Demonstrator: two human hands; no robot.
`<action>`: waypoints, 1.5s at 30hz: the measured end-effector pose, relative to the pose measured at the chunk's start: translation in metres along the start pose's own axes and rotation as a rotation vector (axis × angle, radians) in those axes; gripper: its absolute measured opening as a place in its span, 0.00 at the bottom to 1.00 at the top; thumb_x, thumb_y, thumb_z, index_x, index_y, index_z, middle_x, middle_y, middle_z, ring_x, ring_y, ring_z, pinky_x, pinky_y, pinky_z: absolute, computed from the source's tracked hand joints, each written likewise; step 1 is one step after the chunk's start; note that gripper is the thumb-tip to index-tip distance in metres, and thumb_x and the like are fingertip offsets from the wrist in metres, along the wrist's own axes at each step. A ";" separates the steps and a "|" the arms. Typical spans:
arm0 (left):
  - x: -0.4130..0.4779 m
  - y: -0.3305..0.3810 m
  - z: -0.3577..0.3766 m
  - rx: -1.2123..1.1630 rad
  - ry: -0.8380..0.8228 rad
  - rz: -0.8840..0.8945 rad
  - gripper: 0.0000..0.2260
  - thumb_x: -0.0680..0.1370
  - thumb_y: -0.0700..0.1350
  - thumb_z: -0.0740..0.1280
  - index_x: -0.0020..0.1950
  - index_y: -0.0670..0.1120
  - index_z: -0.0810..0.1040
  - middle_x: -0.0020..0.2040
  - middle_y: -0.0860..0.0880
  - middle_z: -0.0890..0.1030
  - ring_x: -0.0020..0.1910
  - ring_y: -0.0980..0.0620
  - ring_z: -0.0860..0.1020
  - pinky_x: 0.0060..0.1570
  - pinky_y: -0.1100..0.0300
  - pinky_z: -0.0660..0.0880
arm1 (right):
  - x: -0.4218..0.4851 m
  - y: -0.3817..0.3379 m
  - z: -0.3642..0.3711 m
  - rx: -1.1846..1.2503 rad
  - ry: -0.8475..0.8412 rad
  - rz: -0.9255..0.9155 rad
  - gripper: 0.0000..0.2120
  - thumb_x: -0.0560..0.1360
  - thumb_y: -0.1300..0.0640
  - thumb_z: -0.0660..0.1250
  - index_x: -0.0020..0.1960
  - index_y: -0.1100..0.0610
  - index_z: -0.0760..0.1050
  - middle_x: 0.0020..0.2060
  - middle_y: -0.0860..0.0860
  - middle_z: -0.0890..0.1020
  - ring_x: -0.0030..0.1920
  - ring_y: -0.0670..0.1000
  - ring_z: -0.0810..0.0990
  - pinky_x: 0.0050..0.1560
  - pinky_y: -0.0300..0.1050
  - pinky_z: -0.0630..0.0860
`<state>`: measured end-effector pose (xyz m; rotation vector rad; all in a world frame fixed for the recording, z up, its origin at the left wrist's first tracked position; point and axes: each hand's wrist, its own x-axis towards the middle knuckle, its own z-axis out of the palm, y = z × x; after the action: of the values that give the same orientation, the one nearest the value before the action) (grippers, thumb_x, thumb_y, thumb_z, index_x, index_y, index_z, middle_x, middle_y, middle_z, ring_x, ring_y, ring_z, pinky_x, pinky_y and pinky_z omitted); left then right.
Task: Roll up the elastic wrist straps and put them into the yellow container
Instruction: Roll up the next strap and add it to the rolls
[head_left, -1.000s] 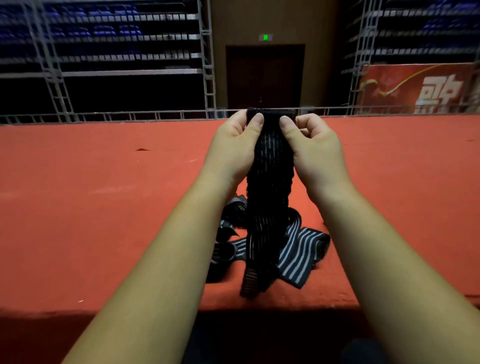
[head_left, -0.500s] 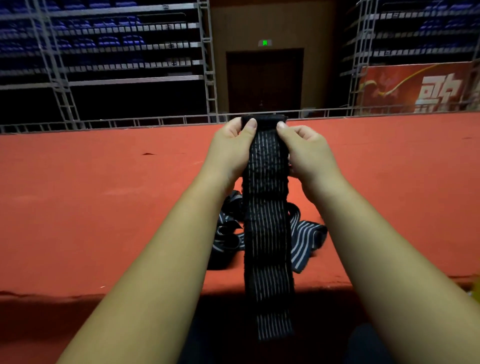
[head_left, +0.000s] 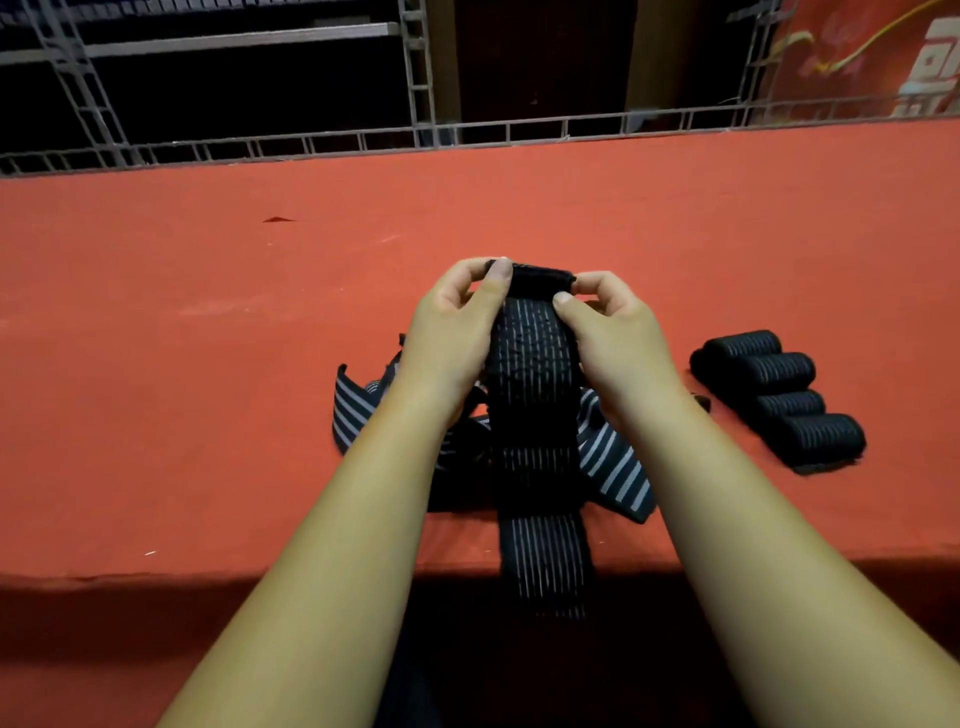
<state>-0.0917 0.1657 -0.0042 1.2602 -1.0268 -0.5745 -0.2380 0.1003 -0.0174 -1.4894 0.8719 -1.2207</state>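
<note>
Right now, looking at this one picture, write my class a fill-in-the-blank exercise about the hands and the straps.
1. The left hand and right hand together pinch just ____ strap.
2. ____ rolled straps lie in a row on the table.
3. Those rolls lie on the person's ____ side.
4. This strap's free end hangs past the table's near ____.
Missing words: one; four; right; edge.

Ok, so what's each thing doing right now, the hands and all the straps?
Held strap: barely rolled at the top, rest hanging loose.
Left hand: pinching its top end.
Right hand: pinching the same end.
Loose straps: unrolled, heaped on the table.
Rolled straps: four, rolled, lying side by side.
</note>
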 end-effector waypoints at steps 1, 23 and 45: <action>0.004 -0.005 0.001 0.008 -0.002 0.008 0.09 0.85 0.58 0.69 0.56 0.55 0.86 0.48 0.54 0.87 0.44 0.54 0.84 0.42 0.52 0.78 | 0.004 0.007 0.001 0.000 0.003 0.001 0.03 0.79 0.49 0.70 0.50 0.43 0.83 0.46 0.52 0.87 0.42 0.52 0.86 0.45 0.56 0.81; 0.039 -0.083 0.017 0.078 -0.021 0.011 0.11 0.82 0.40 0.69 0.59 0.53 0.86 0.52 0.55 0.88 0.51 0.55 0.85 0.53 0.55 0.81 | 0.042 0.084 0.001 0.038 -0.057 0.094 0.13 0.86 0.49 0.66 0.61 0.54 0.86 0.51 0.51 0.91 0.54 0.54 0.90 0.61 0.62 0.84; 0.034 -0.071 0.016 -0.005 -0.083 -0.062 0.14 0.79 0.36 0.68 0.49 0.53 0.88 0.40 0.51 0.83 0.38 0.46 0.79 0.39 0.50 0.74 | 0.035 0.072 0.001 0.029 -0.066 0.100 0.18 0.83 0.37 0.65 0.57 0.49 0.86 0.51 0.53 0.90 0.54 0.58 0.89 0.62 0.69 0.83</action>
<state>-0.0777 0.1114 -0.0614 1.2762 -1.0579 -0.6810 -0.2248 0.0497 -0.0774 -1.4380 0.8709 -1.1009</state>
